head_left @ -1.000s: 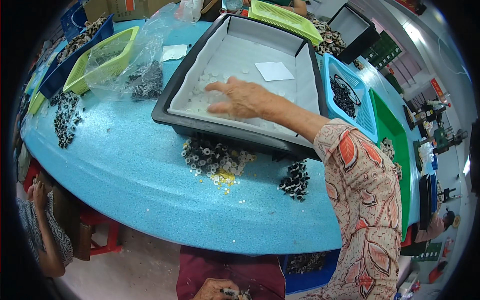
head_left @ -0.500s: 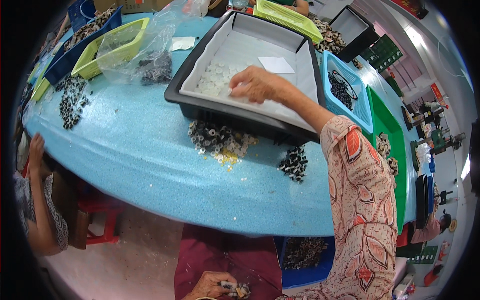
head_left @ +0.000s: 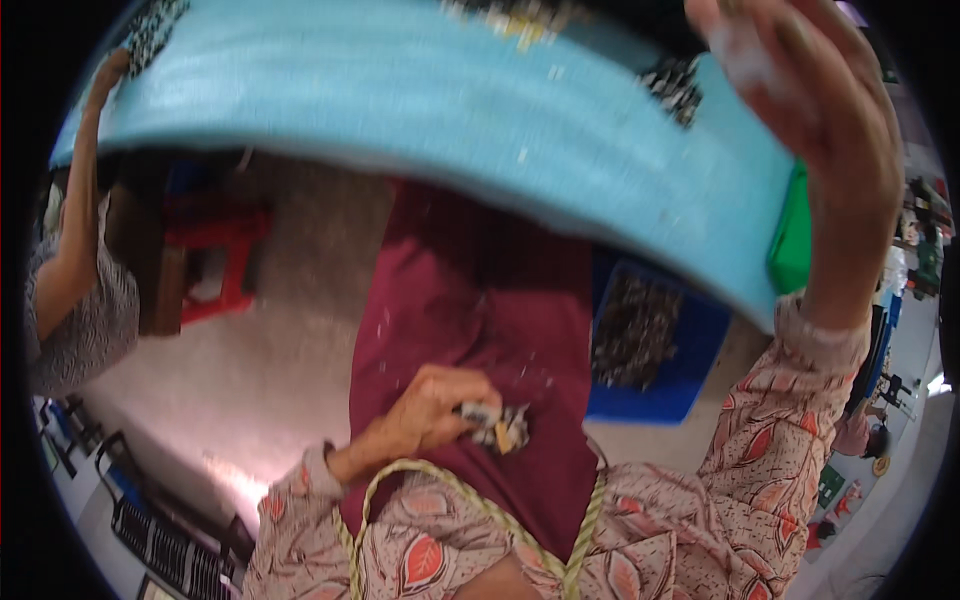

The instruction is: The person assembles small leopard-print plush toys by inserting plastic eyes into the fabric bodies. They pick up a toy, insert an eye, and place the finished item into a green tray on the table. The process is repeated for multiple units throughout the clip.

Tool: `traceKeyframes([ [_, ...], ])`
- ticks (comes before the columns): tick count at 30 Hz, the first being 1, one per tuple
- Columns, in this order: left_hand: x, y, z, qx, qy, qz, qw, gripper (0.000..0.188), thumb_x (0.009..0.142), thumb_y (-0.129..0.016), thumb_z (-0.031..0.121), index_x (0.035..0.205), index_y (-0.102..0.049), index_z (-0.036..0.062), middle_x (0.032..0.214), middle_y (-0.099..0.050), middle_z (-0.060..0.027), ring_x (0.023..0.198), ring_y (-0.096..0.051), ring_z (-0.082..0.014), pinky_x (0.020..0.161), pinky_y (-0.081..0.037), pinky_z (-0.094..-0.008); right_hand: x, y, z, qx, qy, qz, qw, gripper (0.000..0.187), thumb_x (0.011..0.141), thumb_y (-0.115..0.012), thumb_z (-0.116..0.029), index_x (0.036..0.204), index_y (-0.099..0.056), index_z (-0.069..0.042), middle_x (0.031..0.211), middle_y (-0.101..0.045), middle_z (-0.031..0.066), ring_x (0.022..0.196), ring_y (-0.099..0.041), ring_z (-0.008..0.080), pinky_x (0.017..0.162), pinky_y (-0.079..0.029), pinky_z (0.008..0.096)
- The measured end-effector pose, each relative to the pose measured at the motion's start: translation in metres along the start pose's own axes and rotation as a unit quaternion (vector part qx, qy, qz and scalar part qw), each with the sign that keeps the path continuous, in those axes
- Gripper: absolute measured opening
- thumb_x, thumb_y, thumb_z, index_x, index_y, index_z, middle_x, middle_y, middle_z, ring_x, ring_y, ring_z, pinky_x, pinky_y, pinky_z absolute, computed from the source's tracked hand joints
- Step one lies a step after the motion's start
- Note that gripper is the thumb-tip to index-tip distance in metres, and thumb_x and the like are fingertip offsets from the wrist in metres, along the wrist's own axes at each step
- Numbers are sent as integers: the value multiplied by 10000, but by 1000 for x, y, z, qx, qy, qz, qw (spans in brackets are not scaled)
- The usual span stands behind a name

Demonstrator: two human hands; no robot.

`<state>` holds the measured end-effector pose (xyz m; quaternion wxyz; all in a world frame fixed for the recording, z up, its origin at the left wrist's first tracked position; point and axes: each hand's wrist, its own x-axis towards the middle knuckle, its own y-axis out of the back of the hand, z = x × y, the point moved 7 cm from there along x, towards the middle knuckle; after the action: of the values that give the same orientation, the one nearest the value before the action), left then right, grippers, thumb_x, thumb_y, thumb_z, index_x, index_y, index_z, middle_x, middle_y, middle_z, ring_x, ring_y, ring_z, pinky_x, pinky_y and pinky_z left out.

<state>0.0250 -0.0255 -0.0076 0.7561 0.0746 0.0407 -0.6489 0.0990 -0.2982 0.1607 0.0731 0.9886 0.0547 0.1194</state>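
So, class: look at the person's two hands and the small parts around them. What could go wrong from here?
1. The left hand pinches a loose bunch of small parts over the maroon lap; some could slip to the floor.
2. The raised right hand looks blurred with whitish bits in it; these might scatter.
3. Stray bits lie near the blue table's edge and could roll off.

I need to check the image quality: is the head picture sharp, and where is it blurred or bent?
Head view: motion blur all over; the right hand, raised near the lens, is smeared; the left hand in the lap holding small parts is clearer; the blue table edge bends strongly from fisheye; corners are black.
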Motion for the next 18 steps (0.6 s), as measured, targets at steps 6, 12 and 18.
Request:
traceKeyframes([
  [6,0,-25,7,-49,-53,-41,997,153,650,-666,-48,779,-623,21,705,-607,-73,638,-609,-232,568,-464,-337,-122,-144,98,154,-362,54,918,105,860,-662,-151,895,-668,-52,674,-604,-31,545,-503,29,469,-390,191],
  [12,-5,-28,7,-43,-47,-30,998,144,660,-691,-10,778,-617,31,691,-600,-66,624,-602,-231,565,-460,-336,-196,-209,215,322,-405,289,806,128,891,-637,-140,972,-645,-42,823,-633,42,610,-510,46,477,-388,171],
  [18,-6,-28,5,-44,-27,-23,998,164,649,-701,-12,783,-621,36,692,-603,-59,626,-605,-223,562,-460,-334,-202,-201,186,1,-308,255,917,255,873,-618,-109,1115,-628,-31,1092,-643,103,928,-637,209,829,-510,308],
])
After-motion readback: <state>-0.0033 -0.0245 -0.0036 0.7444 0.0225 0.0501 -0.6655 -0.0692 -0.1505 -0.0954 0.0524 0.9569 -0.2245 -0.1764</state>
